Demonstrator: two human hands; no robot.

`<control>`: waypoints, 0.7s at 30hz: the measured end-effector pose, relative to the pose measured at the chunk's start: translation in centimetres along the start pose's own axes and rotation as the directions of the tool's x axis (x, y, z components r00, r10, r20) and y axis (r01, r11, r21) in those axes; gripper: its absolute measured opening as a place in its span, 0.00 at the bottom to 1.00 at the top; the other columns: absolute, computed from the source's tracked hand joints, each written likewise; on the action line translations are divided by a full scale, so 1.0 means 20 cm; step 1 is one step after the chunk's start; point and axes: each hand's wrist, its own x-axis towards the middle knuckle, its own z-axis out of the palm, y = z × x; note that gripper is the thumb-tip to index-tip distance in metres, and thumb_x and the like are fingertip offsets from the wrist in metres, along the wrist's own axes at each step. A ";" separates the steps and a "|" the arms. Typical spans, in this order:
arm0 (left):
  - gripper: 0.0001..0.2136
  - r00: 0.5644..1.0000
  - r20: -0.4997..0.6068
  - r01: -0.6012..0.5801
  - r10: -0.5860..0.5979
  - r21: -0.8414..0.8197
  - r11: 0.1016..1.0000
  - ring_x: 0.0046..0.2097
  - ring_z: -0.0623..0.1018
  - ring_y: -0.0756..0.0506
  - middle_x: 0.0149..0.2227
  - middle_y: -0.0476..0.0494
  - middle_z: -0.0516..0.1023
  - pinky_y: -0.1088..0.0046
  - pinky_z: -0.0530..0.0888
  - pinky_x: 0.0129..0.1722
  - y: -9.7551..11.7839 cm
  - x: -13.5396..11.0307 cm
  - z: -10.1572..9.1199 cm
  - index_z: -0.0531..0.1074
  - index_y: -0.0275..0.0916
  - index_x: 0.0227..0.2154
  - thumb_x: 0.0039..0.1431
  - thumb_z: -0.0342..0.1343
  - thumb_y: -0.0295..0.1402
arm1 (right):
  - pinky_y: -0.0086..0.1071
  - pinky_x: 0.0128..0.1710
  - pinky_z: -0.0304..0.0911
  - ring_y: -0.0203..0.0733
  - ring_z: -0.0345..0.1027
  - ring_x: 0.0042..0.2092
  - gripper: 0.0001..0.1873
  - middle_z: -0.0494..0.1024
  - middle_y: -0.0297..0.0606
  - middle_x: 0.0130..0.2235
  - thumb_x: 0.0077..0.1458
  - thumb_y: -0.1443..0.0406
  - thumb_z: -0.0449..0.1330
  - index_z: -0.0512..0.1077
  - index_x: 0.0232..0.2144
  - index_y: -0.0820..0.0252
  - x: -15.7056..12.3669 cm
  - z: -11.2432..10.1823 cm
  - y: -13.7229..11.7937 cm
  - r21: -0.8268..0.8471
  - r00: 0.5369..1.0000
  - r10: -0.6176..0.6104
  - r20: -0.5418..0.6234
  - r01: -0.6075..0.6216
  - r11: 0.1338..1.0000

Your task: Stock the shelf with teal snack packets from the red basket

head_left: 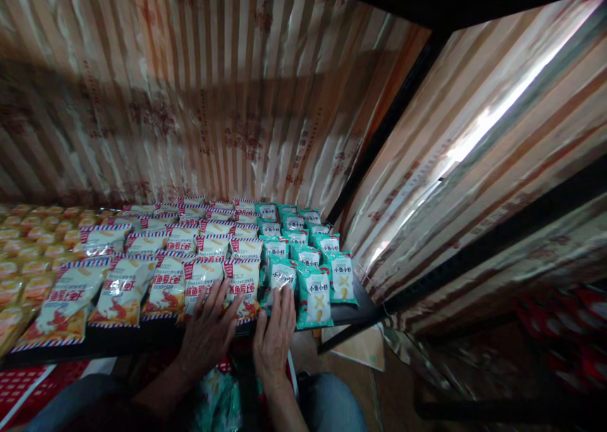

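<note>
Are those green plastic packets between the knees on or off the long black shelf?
Off: the packets lie below the shelf's front edge.

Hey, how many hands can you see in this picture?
2. The left hand partly covers front red-and-white bags; the right hand, just beside it, partly covers a front teal bag. No other hands show.

Frame centre as dial hub. White bags [66,296], 7 to 9 o'clock: red print 鱿鱼爱上虾, clearest on the front row; the smaller line above it too fine to make out. Green bags [318,296], 5 to 6 o'clock: dark print 小鱼小虾, repeated front to back. Yellow packs [42,233], near 9: labels blurred, illegible. Curtain [227,103], 11 to 12: small vertical characters, illegible. Side sheet [422,160], between 2 and 3: faint characters along its folds, also illegible.
</note>
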 end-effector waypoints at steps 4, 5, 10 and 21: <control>0.25 0.999 -0.025 -0.025 0.024 -0.028 0.999 0.65 0.55 0.35 0.65 0.37 0.56 0.51 0.53 0.62 0.03 0.01 -0.01 0.60 0.43 0.59 0.59 0.53 0.36 | 0.56 0.57 0.51 0.53 0.39 0.67 0.28 0.51 0.54 0.65 0.64 0.63 0.44 0.46 0.64 0.62 0.01 0.00 0.02 -0.008 1.000 0.019 0.002 -0.019 1.000; 0.26 0.999 -0.032 -0.035 0.034 -0.040 0.999 0.65 0.56 0.35 0.64 0.37 0.57 0.52 0.53 0.62 0.05 0.02 -0.01 0.60 0.42 0.60 0.59 0.53 0.36 | 0.56 0.57 0.51 0.53 0.39 0.67 0.28 0.50 0.54 0.65 0.64 0.63 0.44 0.47 0.64 0.62 0.01 0.00 0.02 -0.008 1.000 0.029 0.000 -0.029 1.000; 0.25 0.997 -0.009 -0.076 0.076 -0.120 0.990 0.66 0.52 0.35 0.67 0.36 0.50 0.54 0.57 0.61 0.19 0.05 -0.06 0.56 0.37 0.61 0.60 0.48 0.27 | 0.58 0.56 0.52 0.55 0.39 0.66 0.28 0.46 0.54 0.66 0.64 0.60 0.43 0.46 0.64 0.59 0.00 0.03 0.07 -0.010 0.997 0.078 0.004 -0.078 0.997; 0.31 0.980 0.103 0.197 -0.169 -0.414 0.889 0.66 0.49 0.40 0.67 0.44 0.47 0.49 0.59 0.63 0.66 0.17 0.31 0.26 0.46 0.64 0.64 0.36 0.25 | 0.59 0.58 0.49 0.54 0.42 0.66 0.27 0.56 0.46 0.63 0.60 0.64 0.47 0.56 0.62 0.53 -0.06 0.06 0.14 -0.052 0.998 -0.015 0.067 0.019 0.998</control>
